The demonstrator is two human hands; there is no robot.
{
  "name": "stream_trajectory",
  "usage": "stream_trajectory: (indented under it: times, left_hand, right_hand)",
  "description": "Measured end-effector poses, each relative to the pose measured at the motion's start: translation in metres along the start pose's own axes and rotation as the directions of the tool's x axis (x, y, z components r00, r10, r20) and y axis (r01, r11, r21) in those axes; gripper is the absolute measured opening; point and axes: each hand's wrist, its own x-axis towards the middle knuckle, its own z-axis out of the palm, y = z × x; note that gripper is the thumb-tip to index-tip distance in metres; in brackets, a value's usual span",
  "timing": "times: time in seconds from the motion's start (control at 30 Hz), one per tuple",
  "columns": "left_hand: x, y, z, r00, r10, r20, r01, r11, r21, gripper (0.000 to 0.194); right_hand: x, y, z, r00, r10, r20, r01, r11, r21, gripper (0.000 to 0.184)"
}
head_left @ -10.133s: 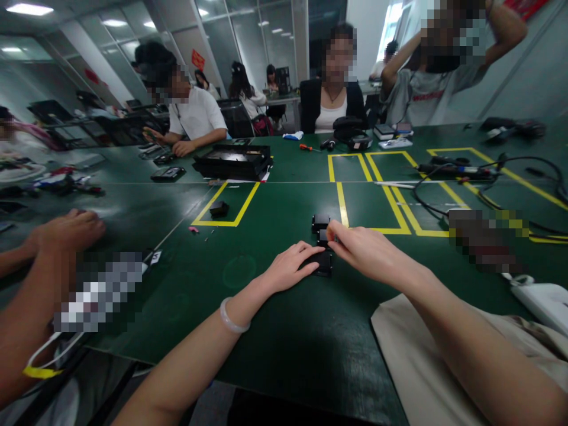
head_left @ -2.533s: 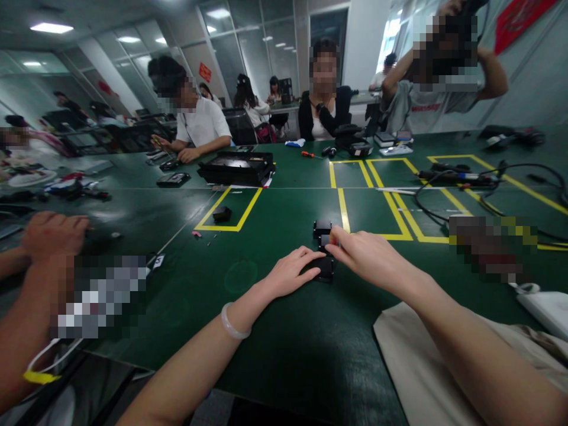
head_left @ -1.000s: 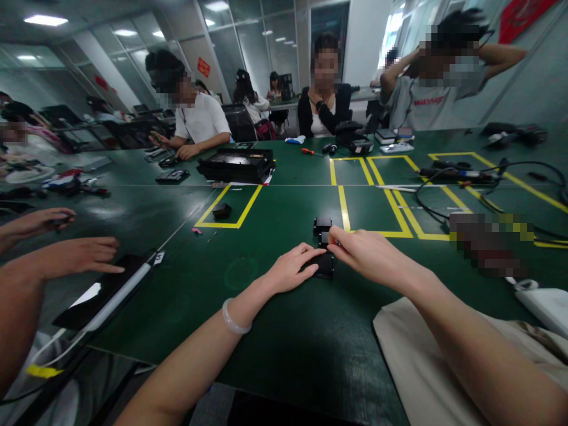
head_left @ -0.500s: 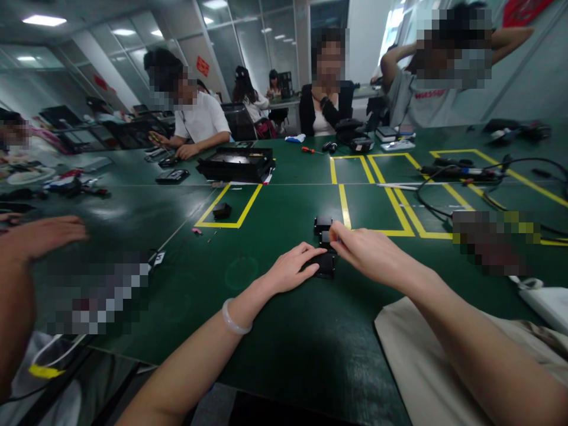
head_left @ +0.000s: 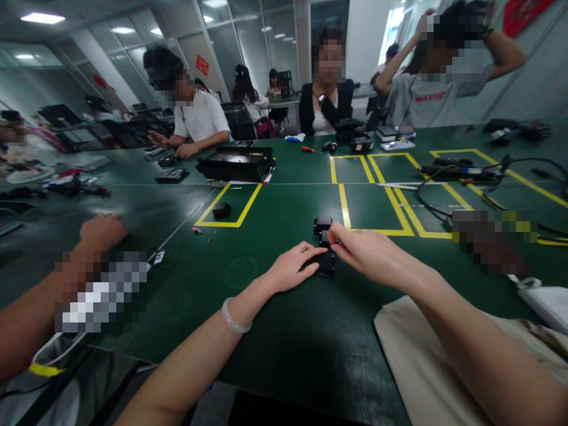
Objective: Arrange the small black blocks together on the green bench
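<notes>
Nearest, at the right, a beige cloth (head_left: 415, 343) spreads below the right forearm, overlapping the dark green table (head_left: 275, 343), whose surface has a dull sheen and a faint ring mark (head_left: 242, 271) on the left. The left hand (head_left: 290, 270), a pale bracelet (head_left: 235, 316) at its wrist, lies low with thumb and fingers apart, touching the nearest black part (head_left: 326, 265); I cannot tell whether it grips it. The right hand (head_left: 366, 251) is drawn into a narrow pinch at the middle black part (head_left: 325, 238), and what sits between its fingertips is hidden. A farther black part (head_left: 323, 223) lies just beyond, so the three make a short row. Well to the left is a co-worker's hand (head_left: 104, 231). Yellow tape (head_left: 345, 207) outlines rectangles on the table; a small black block (head_left: 221, 210) sits inside the left one, a pink scrap (head_left: 196, 230) by its near corner. Beyond a pale seam (head_left: 302, 184) are a black tray (head_left: 235, 163) and an orange screwdriver (head_left: 307, 149). Across the table are a person in a white shirt (head_left: 199, 115), another in a dark jacket (head_left: 344, 106) and a third in grey (head_left: 428, 100), arms raised. Behind them stand glass partitions (head_left: 275, 50), more people at desks, and ceiling lights (head_left: 43, 18) overhead
</notes>
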Motion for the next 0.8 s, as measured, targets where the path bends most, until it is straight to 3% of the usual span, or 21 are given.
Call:
stream_trajectory:
  times: [0.27,0.5,0.7,0.8]
  left_hand:
    - [0.0006,-0.0001,0.0010,1.000,0.001,-0.006,-0.001,1.000,0.003,0.039]
    - [0.0006,-0.0003,0.0016,1.000,0.004,-0.007,-0.004,1.000,-0.016,0.040]
    - [0.0012,-0.0015,0.0030,1.000,0.011,-0.006,-0.011,1.000,-0.017,0.040]
    - [0.0010,-0.0017,0.0029,1.000,0.009,-0.007,-0.009,1.000,-0.017,0.040]
  right_hand:
    - [0.0019,-0.0059,-0.0006,0.996,0.085,-0.025,-0.087,0.989,-0.122,0.023]
    - [-0.0008,-0.0019,0.0000,1.000,0.016,-0.011,-0.016,1.000,-0.012,0.014]
    - [0.0019,-0.0059,0.0000,0.994,0.103,-0.046,-0.107,0.988,-0.113,0.022]
    - [0.0011,-0.0026,0.0003,0.998,0.054,-0.025,-0.056,0.996,-0.071,0.018]
